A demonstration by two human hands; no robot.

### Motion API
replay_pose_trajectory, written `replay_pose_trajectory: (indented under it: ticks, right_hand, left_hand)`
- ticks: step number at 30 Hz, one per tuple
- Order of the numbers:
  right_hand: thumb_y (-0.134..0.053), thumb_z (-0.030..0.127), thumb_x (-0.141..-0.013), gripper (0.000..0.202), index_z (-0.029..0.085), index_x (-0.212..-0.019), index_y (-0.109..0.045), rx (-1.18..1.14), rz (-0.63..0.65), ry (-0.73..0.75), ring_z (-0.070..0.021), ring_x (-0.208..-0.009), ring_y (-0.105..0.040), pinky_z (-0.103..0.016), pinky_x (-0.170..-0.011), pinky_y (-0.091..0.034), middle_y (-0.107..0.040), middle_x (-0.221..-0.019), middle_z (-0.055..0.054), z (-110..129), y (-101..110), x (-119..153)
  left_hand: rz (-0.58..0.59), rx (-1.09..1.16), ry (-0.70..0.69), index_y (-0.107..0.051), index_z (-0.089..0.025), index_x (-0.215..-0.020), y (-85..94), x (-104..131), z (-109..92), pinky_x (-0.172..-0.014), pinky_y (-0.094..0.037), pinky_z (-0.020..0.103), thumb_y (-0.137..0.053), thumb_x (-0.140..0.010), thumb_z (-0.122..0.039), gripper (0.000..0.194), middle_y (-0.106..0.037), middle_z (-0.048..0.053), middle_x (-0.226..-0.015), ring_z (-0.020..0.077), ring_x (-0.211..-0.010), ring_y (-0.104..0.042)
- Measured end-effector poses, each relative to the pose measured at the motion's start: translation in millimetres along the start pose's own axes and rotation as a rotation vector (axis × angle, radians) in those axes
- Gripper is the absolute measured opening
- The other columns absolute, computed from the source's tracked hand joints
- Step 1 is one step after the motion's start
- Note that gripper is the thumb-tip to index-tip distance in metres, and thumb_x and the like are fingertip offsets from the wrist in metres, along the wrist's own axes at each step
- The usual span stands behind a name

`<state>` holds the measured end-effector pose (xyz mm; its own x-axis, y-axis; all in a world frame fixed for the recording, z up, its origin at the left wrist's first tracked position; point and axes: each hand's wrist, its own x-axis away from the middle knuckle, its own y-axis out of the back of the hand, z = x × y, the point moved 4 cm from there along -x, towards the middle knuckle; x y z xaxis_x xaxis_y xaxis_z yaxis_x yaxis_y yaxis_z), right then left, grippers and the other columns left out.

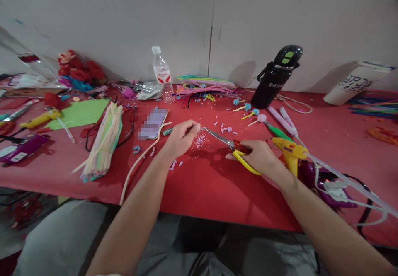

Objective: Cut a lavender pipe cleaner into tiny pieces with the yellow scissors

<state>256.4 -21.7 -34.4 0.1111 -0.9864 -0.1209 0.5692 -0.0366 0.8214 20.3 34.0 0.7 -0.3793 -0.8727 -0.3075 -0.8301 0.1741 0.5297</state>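
Observation:
My right hand (259, 156) is wrapped round the yellow handles of a pair of scissors (222, 139), whose blades point left. The blade tips come close to the fingertips of my left hand (183, 137), which are pinched together. Whatever sits in that pinch is too small to name. Beneath the tips lies a heap of tiny pale pink snippets (200, 141) on the red table covering. Short pink pieces (226, 129) are scattered right of the heap, and more lie near my left wrist.
A bundle of pastel strips (104, 143) and a phone (154, 123) lie to the left. Behind stand a plastic bottle (163, 77) and a black flask (275, 79). A yellow glue gun (290, 151) with cables is beside my right wrist. Small pompom-tipped sticks (256, 119) lie beyond.

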Motion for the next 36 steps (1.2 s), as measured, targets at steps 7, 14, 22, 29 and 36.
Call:
replay_pose_trajectory:
  ticks: [7, 14, 22, 29, 36]
  right_hand:
    - [-0.063, 0.066, -0.067, 0.055, 0.018, -0.056, -0.037, -0.007, -0.023, 0.009, -0.0089, -0.054, -0.023, -0.021, -0.044, -0.023, -0.03, -0.055, 0.004, 1.6, 2.4, 2.0]
    - [-0.063, 0.067, -0.067, 0.055, 0.018, -0.056, -0.039, -0.005, 0.013, -0.006, -0.0092, -0.054, -0.024, -0.021, -0.045, -0.024, -0.03, -0.055, 0.005, 1.3, 0.2, 0.3]
    - [-0.061, 0.069, -0.067, 0.057, 0.019, -0.055, -0.036, -0.004, -0.023, 0.001, -0.0093, -0.053, -0.023, -0.022, -0.043, -0.022, -0.029, -0.054, 0.004, 2.4, 3.0, 1.6]
    - [-0.061, 0.072, -0.065, 0.058, 0.018, -0.056, -0.041, -0.012, 0.016, 0.0, -0.0092, -0.053, -0.026, -0.022, -0.044, -0.025, -0.032, -0.054, 0.004, -1.3, -0.6, 0.2]
    - [-0.063, 0.069, -0.065, 0.058, 0.019, -0.056, -0.035, -0.008, -0.018, -0.009, -0.0092, -0.054, -0.023, -0.021, -0.044, -0.022, -0.029, -0.055, 0.005, 0.0, 2.9, 1.6]
  left_hand:
    - [-0.003, 0.007, -0.004, -0.051, -0.016, -0.075, 0.5, -0.1, -1.1, -0.056, -0.032, 0.023, -0.042, -0.092, -0.04, 0.03, -0.046, -0.001, -0.065, 0.0102, -0.059, -0.04]
    - [0.002, -0.012, -0.008, -0.052, -0.016, -0.076, 0.3, -0.7, 0.2, -0.056, -0.031, 0.022, -0.043, -0.091, -0.039, 0.029, -0.045, -0.002, -0.065, 0.0098, -0.058, -0.039]
    - [-0.009, -0.025, -0.032, -0.052, -0.016, -0.076, 0.2, -1.1, 1.9, -0.057, -0.033, 0.023, -0.043, -0.091, -0.039, 0.029, -0.046, -0.001, -0.065, 0.0108, -0.06, -0.04]
    - [-0.01, -0.035, -0.027, -0.054, -0.016, -0.077, 0.2, -1.8, 2.1, -0.056, -0.034, 0.022, -0.045, -0.09, -0.038, 0.027, -0.047, -0.002, -0.065, 0.0098, -0.059, -0.041]
    - [-0.012, -0.033, -0.038, -0.054, -0.016, -0.076, 0.4, -1.7, 0.2, -0.056, -0.034, 0.022, -0.046, -0.09, -0.036, 0.026, -0.049, -0.001, -0.065, 0.0101, -0.059, -0.042]
